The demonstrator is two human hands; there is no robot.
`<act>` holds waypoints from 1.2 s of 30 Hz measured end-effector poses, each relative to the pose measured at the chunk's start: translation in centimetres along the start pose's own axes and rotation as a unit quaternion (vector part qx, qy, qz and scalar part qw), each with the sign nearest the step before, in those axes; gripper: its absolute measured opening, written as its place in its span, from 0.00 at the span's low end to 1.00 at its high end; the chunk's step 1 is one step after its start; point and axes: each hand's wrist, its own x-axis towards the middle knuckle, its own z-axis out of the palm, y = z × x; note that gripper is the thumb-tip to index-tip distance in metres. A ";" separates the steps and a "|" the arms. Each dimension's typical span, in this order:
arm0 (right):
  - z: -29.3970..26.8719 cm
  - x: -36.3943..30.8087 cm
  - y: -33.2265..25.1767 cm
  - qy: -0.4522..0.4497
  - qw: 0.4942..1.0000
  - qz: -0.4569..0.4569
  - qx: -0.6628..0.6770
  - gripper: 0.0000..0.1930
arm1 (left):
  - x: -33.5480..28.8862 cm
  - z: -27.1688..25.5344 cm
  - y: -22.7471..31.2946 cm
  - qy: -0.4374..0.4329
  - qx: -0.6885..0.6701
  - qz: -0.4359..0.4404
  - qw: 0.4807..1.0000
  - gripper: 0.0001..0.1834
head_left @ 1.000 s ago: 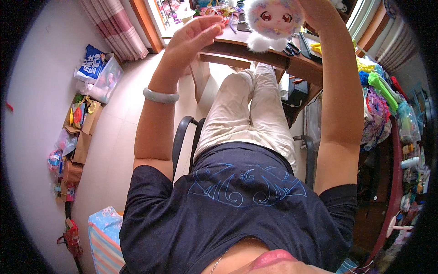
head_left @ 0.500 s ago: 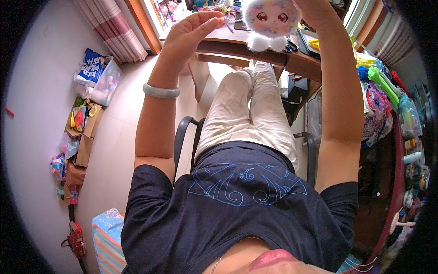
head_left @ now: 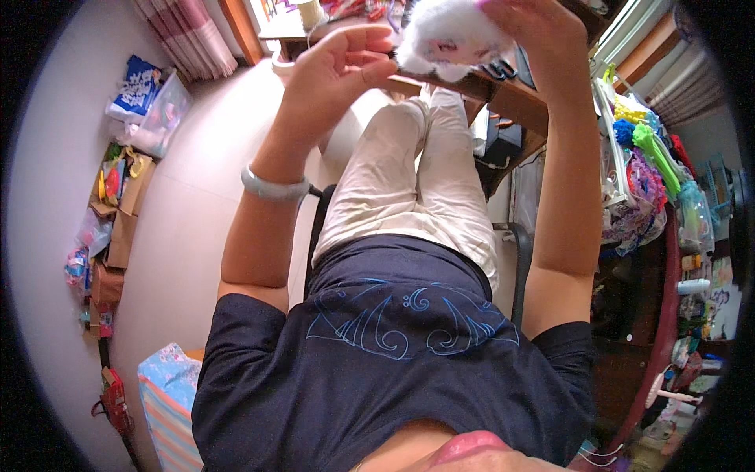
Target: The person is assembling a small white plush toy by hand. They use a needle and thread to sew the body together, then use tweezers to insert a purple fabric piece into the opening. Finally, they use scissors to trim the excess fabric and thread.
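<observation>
Saw white on the plush toy [head_left: 440, 27], reddish at its eyes [head_left: 447, 46]; noted a dark navy T-shirt [head_left: 393, 370] lined with blue swirls [head_left: 421, 301] (mirrored left to right), off-white trousers [head_left: 377, 165], a pale grey bangle [head_left: 272, 187], a curtain [head_left: 182, 35] banded pink and maroon, and a fabric cover [head_left: 169, 405] striped light blue and peach.

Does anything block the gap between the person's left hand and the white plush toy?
Nothing visible does. The left hand is close beside the white plush toy's left edge; whether its fingertips touch the fur is unclear. The right hand grips the toy from the opposite side, outside that gap.
</observation>
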 end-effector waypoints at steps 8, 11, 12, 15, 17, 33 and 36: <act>2.0 -13.5 -0.5 -0.115 0.945 -0.142 -0.273 0.17 | -7.0 3.4 -4.4 -0.036 -0.447 -0.331 0.830 0.32; 3.9 -16.6 -0.5 -0.151 0.930 -0.190 -0.276 0.14 | -7.1 4.0 -5.3 -0.036 -0.450 -0.368 0.813 0.35; 4.4 -17.4 -0.2 -0.145 0.926 -0.198 -0.286 0.13 | -6.9 4.3 -5.1 -0.012 -0.472 -0.380 0.795 0.35; 5.0 -18.0 0.9 -0.146 0.939 -0.159 -0.269 0.13 | -6.3 4.4 -5.8 -0.046 -0.324 -0.354 0.876 0.38; 4.9 -18.1 2.0 -0.172 0.945 -0.135 -0.243 0.12 | -5.4 4.3 -6.5 -0.044 -0.303 -0.365 0.879 0.39; 3.0 -17.2 10.9 -0.031 0.729 0.614 0.301 0.30 | -0.7 6.5 -13.3 -0.062 -0.280 -0.435 0.854 0.35; 3.4 -17.8 11.6 -0.011 0.719 0.620 0.314 0.32 | -0.7 7.4 -14.7 -0.068 -0.223 -0.423 0.876 0.35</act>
